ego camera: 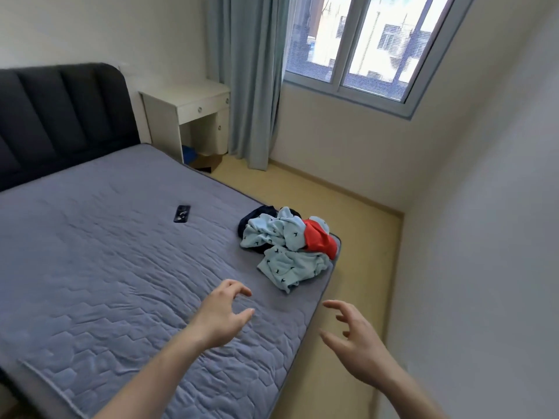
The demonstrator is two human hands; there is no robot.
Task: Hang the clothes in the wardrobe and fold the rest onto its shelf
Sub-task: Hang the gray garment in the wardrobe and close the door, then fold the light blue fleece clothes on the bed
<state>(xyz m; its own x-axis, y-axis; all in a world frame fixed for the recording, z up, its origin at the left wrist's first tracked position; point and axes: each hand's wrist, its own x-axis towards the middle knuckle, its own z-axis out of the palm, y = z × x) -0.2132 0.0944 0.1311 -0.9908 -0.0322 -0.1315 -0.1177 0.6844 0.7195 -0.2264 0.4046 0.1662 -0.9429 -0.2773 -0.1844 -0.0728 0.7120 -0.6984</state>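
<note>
Clothes (287,246) crumpled, blue, red, navy

Home bedroom, quilted grey bed (106,267), padded headboard (60,116), white bedside desk (187,101), curtained window (363,46)

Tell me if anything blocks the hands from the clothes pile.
Nothing visible does. Only bare mattress lies between the left hand, the right hand and the clothes pile. The phone lies off to the side.

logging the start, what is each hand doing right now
Left hand: open, holding nothing, above the grey quilted mattress.
Right hand: open, holding nothing.
</note>
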